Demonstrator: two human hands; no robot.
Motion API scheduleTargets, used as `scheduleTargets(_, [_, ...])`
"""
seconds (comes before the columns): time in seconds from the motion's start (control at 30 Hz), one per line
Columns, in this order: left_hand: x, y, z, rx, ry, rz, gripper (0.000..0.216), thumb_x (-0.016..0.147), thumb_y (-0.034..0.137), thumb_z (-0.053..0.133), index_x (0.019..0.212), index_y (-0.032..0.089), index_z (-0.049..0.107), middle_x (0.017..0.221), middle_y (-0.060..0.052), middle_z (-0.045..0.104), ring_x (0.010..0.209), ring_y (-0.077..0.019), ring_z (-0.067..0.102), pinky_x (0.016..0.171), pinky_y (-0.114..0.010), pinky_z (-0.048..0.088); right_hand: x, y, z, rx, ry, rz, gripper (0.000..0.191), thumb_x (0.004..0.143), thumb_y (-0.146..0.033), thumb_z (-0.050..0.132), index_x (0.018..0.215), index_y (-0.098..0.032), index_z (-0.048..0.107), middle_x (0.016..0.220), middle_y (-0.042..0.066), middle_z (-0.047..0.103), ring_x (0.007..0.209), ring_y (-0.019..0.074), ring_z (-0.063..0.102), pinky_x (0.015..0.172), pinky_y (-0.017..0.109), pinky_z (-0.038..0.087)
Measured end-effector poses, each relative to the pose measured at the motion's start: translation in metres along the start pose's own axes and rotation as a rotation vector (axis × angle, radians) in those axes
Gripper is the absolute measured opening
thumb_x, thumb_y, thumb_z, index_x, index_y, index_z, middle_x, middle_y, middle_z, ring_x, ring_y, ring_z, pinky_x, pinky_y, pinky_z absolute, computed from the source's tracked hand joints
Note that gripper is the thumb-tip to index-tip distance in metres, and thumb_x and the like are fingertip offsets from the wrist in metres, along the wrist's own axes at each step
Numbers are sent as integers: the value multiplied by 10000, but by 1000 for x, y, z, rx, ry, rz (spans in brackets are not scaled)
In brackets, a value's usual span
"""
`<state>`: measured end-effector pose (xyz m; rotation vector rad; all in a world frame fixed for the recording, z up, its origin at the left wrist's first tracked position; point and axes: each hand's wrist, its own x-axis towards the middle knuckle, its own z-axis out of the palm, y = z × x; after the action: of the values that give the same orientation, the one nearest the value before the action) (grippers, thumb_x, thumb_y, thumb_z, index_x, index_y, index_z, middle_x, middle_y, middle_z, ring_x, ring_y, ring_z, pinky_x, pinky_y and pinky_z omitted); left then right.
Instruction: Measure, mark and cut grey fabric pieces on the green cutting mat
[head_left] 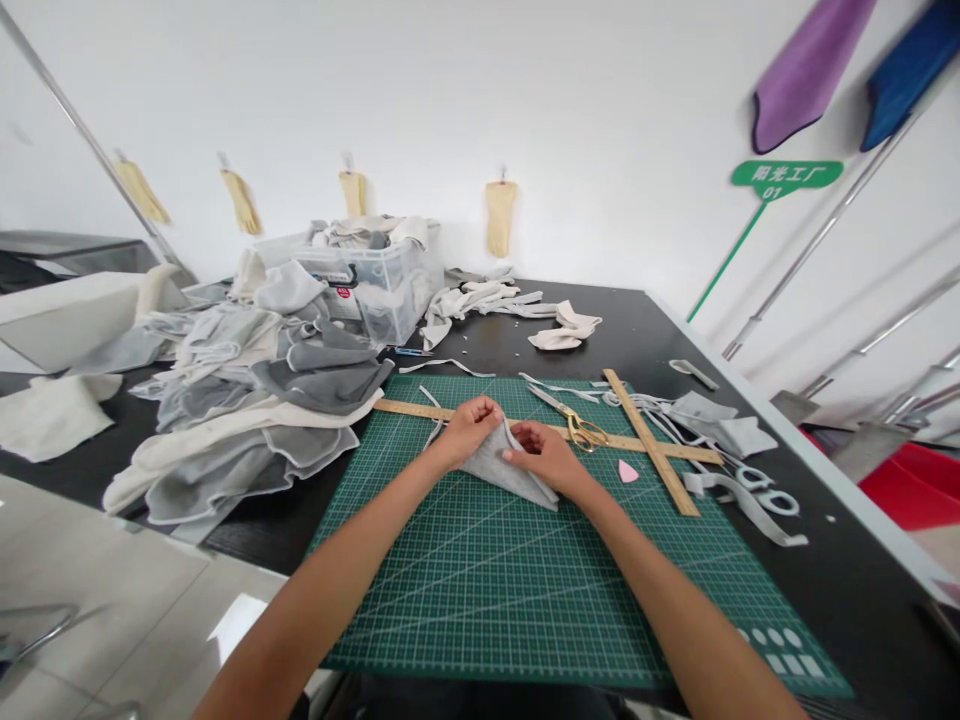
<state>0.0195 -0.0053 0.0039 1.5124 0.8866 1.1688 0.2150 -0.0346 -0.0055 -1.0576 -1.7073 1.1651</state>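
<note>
A folded piece of grey fabric [501,468] is held up over the green cutting mat [480,580], its lower edge close to the mat. My left hand [471,425] pinches its top corner between thumb and fingers. On the other side, my right hand [547,455] has closed on the fabric's right edge, with some fingers curled behind it. Just beyond my hands lie gold-handled scissors [583,428] and a long wooden ruler [420,409]. To the right, a second wooden ruler [656,450] crosses the first, near a pink piece of tailor's chalk [627,471].
A large heap of grey and cream fabric pieces [225,400] covers the table's left side, before a clear plastic bin [390,290] filled with cloth. White-handled scissors [765,490] and fabric scraps [720,420] lie at the right. More strips [480,300] lie along the back.
</note>
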Motion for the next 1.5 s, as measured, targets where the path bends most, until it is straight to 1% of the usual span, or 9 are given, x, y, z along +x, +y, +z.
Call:
scheduleTargets(0.2, [-2, 4, 8, 51, -101, 29, 279, 845, 423, 668, 865, 157, 586, 739, 6, 584, 677, -115, 522, 613, -224, 383, -5, -6, 3, -24, 1, -40, 355, 887, -523, 655, 753, -201, 593, 687, -26, 517, 648, 144, 439, 588, 272, 340])
scheduleTargets(0.4, [-1, 1, 7, 64, -13, 34, 292, 831, 433, 678, 837, 155, 589, 705, 20, 551, 641, -100, 484, 602, -219, 371, -9, -6, 5, 66, 103, -14, 346, 898, -546, 608, 793, -217, 611, 720, -15, 539, 700, 169, 469, 645, 286, 380])
scheduleTargets(0.5, [-3, -1, 9, 28, -79, -13, 358, 838, 498, 670, 857, 147, 603, 725, 14, 561, 649, -100, 481, 592, -212, 362, -9, -2, 7, 133, 160, 11, 326, 855, -539, 665, 831, -221, 602, 744, -18, 560, 707, 167, 486, 651, 283, 392])
scheduleTargets(0.67, [-6, -6, 9, 109, -123, -60, 414, 810, 530, 689, 727, 137, 590, 653, 27, 505, 603, -88, 417, 542, -210, 293, -9, -1, 5, 259, 110, 44, 341, 813, -520, 728, 916, -217, 612, 774, -13, 590, 700, 159, 497, 638, 276, 392])
scheduleTargets(0.83, [-5, -4, 4, 74, -144, -92, 417, 808, 539, 684, 721, 151, 560, 618, 48, 462, 557, -76, 374, 517, -203, 274, -10, -7, 0, 143, 99, 31, 341, 868, -544, 651, 845, -204, 647, 762, -3, 582, 710, 165, 483, 634, 280, 377])
scheduleTargets(1.07, [-6, 1, 6, 46, -196, -49, 410, 803, 522, 720, 953, 145, 663, 766, 1, 605, 665, -112, 501, 594, -213, 369, -11, -5, 3, 187, 134, 46, 309, 854, -529, 662, 832, -227, 600, 756, -11, 562, 715, 172, 479, 640, 284, 388])
scheduleTargets(1.17, [-6, -3, 6, 128, -168, -21, 395, 831, 530, 684, 893, 139, 676, 772, -3, 612, 688, -119, 507, 613, -218, 375, -10, -3, 6, 234, 151, 54, 310, 831, -515, 694, 851, -229, 577, 756, -19, 563, 701, 163, 487, 637, 279, 384])
scheduleTargets(1.4, [-3, -17, 5, 101, -92, -39, 325, 819, 459, 687, 846, 135, 691, 715, 7, 598, 663, -120, 495, 613, -227, 371, -1, -2, -1, 91, -15, 68, 401, 737, -534, 798, 782, -197, 586, 692, -41, 538, 621, 124, 439, 554, 251, 321])
scheduleTargets(1.5, [-4, -18, 6, 52, -79, -40, 338, 820, 461, 691, 903, 133, 696, 755, -4, 624, 684, -126, 518, 622, -228, 382, 7, -1, -13, 158, -95, 179, 415, 745, -542, 794, 717, -184, 586, 633, -51, 514, 570, 105, 412, 526, 246, 291])
